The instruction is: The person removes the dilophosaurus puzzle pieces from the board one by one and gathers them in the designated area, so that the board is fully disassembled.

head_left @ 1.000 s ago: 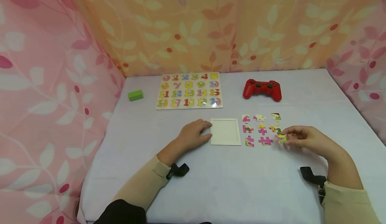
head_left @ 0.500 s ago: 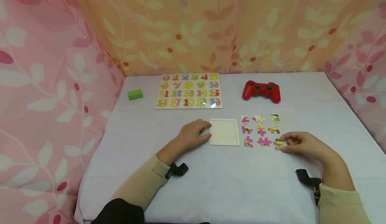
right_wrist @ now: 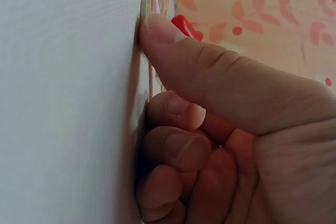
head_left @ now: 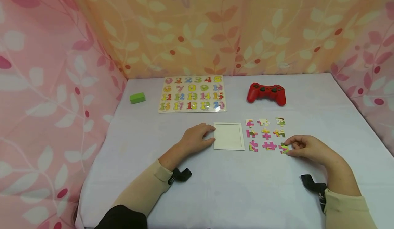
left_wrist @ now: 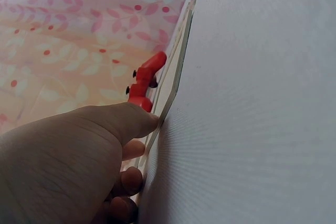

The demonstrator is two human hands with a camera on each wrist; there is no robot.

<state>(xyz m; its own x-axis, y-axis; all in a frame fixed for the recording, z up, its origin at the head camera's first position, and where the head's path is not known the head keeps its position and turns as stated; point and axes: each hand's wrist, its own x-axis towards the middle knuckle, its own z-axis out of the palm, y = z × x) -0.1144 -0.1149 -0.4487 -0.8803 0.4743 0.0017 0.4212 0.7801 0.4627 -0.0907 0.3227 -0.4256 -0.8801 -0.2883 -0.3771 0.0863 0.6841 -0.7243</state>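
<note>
A square white puzzle frame (head_left: 228, 136) lies flat on the table, with nothing set in it. My left hand (head_left: 197, 138) rests at its left edge, thumb and a finger touching the rim a little apart. In the left wrist view the thumb (left_wrist: 139, 121) presses against that rim. Right of the frame, several jigsaw pieces lie spread in rows, among them a pink one (head_left: 269, 146). My right hand (head_left: 311, 150) pinches the bottom-right puzzle piece (head_left: 283, 148) between thumb and index finger. That piece is flat on the cloth; its right side is partly hidden by the fingertips.
A number puzzle board (head_left: 192, 94) lies at the back, left of centre. Left of it is a green block (head_left: 137, 98). A red game controller (head_left: 266, 93) sits at the back right. Patterned curtains stand around the white-covered table (head_left: 234, 191).
My right hand has brought the puzzle piece down and slightly left, into the bottom row on the cloth, and then stays there. The left hand has kept its place at the frame.
</note>
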